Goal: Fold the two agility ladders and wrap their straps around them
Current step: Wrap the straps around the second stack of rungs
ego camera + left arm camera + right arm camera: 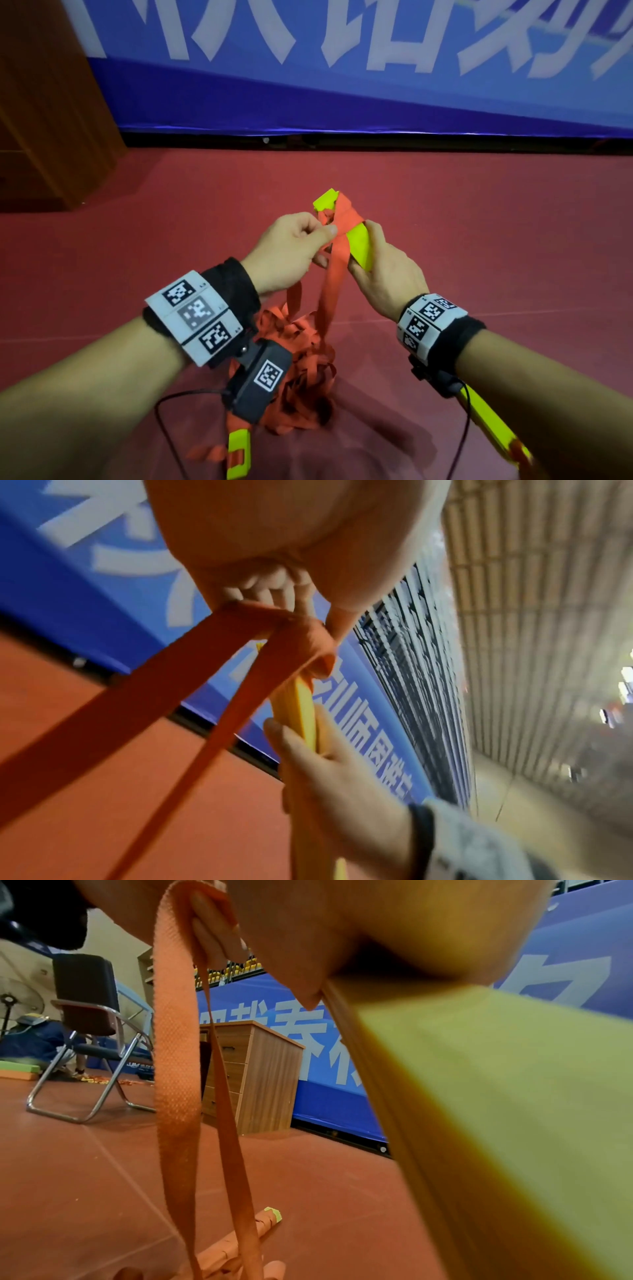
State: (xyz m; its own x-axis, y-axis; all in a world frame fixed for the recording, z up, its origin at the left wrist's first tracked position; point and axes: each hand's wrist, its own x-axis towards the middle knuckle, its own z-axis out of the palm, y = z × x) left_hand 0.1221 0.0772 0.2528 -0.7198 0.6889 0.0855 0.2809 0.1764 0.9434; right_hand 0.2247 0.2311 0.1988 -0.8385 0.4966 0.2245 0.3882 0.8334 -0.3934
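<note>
Right hand (387,270): your fingers curl round the yellow rungs (359,248), held up over the floor (479,222).
Left hand (291,250): you pinch the orange strap (334,274) at the wrapped top.
Strap pile (301,373): on the floor below.
Second ladder (236,1242): wrapped, lying on the floor.

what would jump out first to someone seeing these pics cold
First, the stack of neon yellow plastic ladder rungs gripped upright by the right hand at the centre of the head view, with the left hand pinching the orange woven strap wound round its top. Below lies a tangled heap of orange straps on the red floor, and behind stands the blue banner with big white characters.
</note>
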